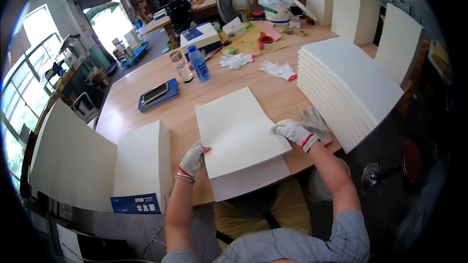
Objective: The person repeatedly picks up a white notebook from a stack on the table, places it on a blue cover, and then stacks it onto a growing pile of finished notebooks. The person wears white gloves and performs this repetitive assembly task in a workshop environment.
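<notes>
A white folded paper sheet (239, 131) lies on the wooden table (146, 102) in front of me, over another sheet that juts past the near edge. My left hand (193, 159), in a white work glove, grips the sheet's lower left edge. My right hand (291, 130), gloved too, pinches its right edge. A tall stack of white folded sheets (348, 85) stands just right of my right hand. A second white stack (144, 160) rests to the left of my left hand.
A dark blue book with a phone on it (158, 95), a glass (180, 65) and a blue bottle (199, 63) sit farther back. Loose white gloves (278, 70), a white bucket (276, 7) and upright white stacks (356, 14) fill the far side. People work behind.
</notes>
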Demonstrator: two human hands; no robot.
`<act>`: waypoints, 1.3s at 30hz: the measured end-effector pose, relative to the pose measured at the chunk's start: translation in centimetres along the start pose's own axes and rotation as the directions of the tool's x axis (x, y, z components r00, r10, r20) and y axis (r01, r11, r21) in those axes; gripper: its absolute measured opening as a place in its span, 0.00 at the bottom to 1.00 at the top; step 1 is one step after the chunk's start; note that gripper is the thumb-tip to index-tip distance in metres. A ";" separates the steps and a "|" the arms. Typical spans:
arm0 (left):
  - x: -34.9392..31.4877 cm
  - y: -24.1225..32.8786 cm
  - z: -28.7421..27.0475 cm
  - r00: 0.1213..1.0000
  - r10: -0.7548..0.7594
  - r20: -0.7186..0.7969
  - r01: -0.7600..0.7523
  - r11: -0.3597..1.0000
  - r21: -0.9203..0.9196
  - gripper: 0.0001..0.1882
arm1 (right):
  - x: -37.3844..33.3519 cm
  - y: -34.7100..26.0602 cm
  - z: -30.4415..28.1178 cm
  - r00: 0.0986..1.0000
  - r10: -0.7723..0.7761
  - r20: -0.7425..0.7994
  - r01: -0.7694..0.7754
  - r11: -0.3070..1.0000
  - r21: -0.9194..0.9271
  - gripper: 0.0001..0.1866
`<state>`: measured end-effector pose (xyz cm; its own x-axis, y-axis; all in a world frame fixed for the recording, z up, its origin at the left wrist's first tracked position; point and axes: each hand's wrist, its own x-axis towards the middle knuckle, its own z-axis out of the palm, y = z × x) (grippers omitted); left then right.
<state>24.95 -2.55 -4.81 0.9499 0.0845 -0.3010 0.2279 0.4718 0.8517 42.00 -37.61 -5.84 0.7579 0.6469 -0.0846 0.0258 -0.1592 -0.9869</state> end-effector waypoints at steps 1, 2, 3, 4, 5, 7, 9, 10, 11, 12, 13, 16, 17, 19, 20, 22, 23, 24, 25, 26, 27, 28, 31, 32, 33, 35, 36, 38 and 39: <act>0.4 -0.6 -1.5 0.999 -0.029 -0.029 0.031 0.999 0.041 0.24 | 1.1 1.6 0.7 1.000 -0.003 -0.023 0.001 0.998 -0.066 0.21; 0.6 -1.0 -1.7 0.999 -0.017 -0.030 0.018 0.999 0.034 0.18 | 2.3 3.8 0.6 0.996 0.040 -0.077 -0.047 0.995 -0.091 0.21; 0.4 -1.1 -2.7 0.994 0.021 -0.107 -0.003 0.987 0.162 0.17 | 2.8 3.5 1.5 0.997 0.021 -0.079 -0.031 0.993 -0.118 0.21; 0.5 -1.1 -3.5 0.982 0.063 -0.175 -0.010 0.957 0.290 0.15 | 3.3 3.1 2.1 0.997 0.003 -0.083 -0.015 0.990 -0.143 0.21; 0.7 -1.1 -4.3 0.966 0.110 -0.235 -0.004 0.911 0.413 0.14 | 3.7 2.8 2.8 0.996 -0.016 -0.088 0.000 0.986 -0.169 0.21; 0.2 -0.3 -2.8 0.963 0.111 -0.245 0.005 0.903 0.430 0.14 | 3.7 3.2 2.4 0.994 0.014 -0.104 -0.033 0.982 -0.184 0.20; 0.2 -0.3 -2.6 0.958 0.138 -0.253 -0.023 0.911 0.412 0.14 | 3.8 3.2 2.5 0.994 0.027 -0.107 -0.044 0.986 -0.163 0.19; 0.1 -0.3 -2.5 0.955 0.136 -0.265 -0.011 0.905 0.426 0.15 | 3.7 3.1 2.7 0.994 0.030 -0.106 -0.044 0.990 -0.135 0.19; 0.1 -0.3 -2.5 0.951 0.135 -0.276 0.000 0.898 0.440 0.15 | 3.6 3.0 2.8 0.994 0.033 -0.103 -0.044 0.993 -0.108 0.19; -0.1 -0.2 -2.2 0.949 0.131 -0.287 0.015 0.890 0.456 0.15 | 3.6 3.2 2.8 0.994 0.020 -0.111 -0.036 0.988 -0.150 0.19; -0.5 -0.1 -2.0 0.932 0.176 -0.316 0.042 0.816 0.577 0.16 | 3.7 3.3 2.8 0.993 0.006 -0.117 -0.028 0.981 -0.192 0.19; -3.4 -0.8 -1.0 0.825 0.489 -0.282 0.085 0.385 0.919 0.19 | 2.9 1.7 3.5 0.993 0.027 -0.118 -0.057 0.964 -0.261 0.20; -5.3 -2.5 -0.6 0.739 0.659 -0.140 0.087 0.113 0.990 0.20 | 2.6 1.1 3.3 0.991 0.043 -0.129 -0.078 0.959 -0.274 0.20; -9.4 -3.8 1.7 0.834 0.512 -0.207 0.159 0.136 0.978 0.24 | 2.5 1.6 2.4 0.994 -0.004 -0.110 -0.035 0.936 -0.351 0.20; -10.8 -4.7 1.8 0.828 0.537 -0.158 0.100 0.136 0.986 0.26 | 2.5 1.9 2.1 0.995 -0.025 -0.095 -0.014 0.922 -0.386 0.20; -12.3 -7.3 2.1 0.813 0.578 -0.068 -0.032 0.161 0.986 0.30 | 2.3 1.9 1.9 0.995 -0.064 -0.072 0.032 0.922 -0.386 0.20; -12.2 -8.1 2.0 0.813 0.578 -0.061 -0.046 0.168 0.985 0.32 | 2.3 1.9 1.8 0.995 -0.084 -0.060 0.054 0.919 -0.390 0.20; -12.3 -8.4 1.7 0.810 0.584 -0.057 -0.053 0.170 0.984 0.33 | 2.4 1.8 2.0 0.997 -0.045 -0.069 0.012 0.910 -0.415 0.20; -12.2 -8.7 1.5 0.807 0.589 -0.053 -0.060 0.171 0.983 0.35 | 2.3 1.7 2.0 0.996 -0.041 -0.079 0.004 0.907 -0.421 0.20; -12.1 -9.1 1.5 0.812 0.578 -0.082 -0.029 0.181 0.983 0.35 | 2.2 1.6 2.0 0.995 -0.037 -0.089 -0.005 0.904 -0.427 0.20; -12.0 -9.1 1.5 0.810 0.580 -0.080 -0.037 0.187 0.982 0.36 | 2.2 1.5 2.1 0.995 -0.038 -0.097 -0.008 0.904 -0.428 0.20; -12.0 -9.2 1.5 0.809 0.583 -0.078 -0.044 0.192 0.980 0.36 | 2.2 1.5 2.1 0.995 -0.031 -0.092 -0.009 0.913 -0.408 0.20; -12.1 -9.5 1.4 0.803 0.591 -0.079 -0.047 0.194 0.980 0.36 | 2.2 1.8 2.2 0.996 -0.034 -0.081 0.001 0.928 -0.374 0.20; -12.1 -9.6 1.4 0.800 0.594 -0.080 -0.044 0.192 0.980 0.37 | 2.4 2.2 2.3 0.995 -0.050 -0.084 0.014 0.925 -0.379 0.19; -12.1 -9.6 1.5 0.804 0.589 -0.079 -0.044 0.192 0.980 0.37 | 2.4 2.4 2.3 0.994 -0.063 -0.088 0.024 0.923 -0.385 0.19; -12.2 -9.4 1.8 0.812 0.579 -0.078 -0.043 0.192 0.980 0.37 | 2.5 2.6 2.0 0.996 -0.062 -0.067 0.027 0.899 -0.436 0.17; -12.2 -9.3 1.8 0.812 0.578 -0.075 -0.040 0.182 0.982 0.37 | 2.6 2.5 2.1 0.996 -0.065 -0.053 0.033 0.888 -0.460 0.16; -12.3 -9.2 1.9 0.813 0.578 -0.069 -0.032 0.163 0.986 0.36 | 2.4 2.6 2.3 0.995 -0.066 -0.074 0.025 0.890 -0.456 0.15; -12.3 -9.1 1.9 0.810 0.583 -0.061 -0.038 0.156 0.987 0.36 | 2.4 2.6 2.4 0.994 -0.069 -0.083 0.024 0.891 -0.453 0.15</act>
<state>11.59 -9.58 -8.04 0.8895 0.3970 0.2263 0.2108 -0.7958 0.5677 42.34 -34.68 -8.95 0.8058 0.5922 -0.0050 0.3360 -0.4642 -0.8195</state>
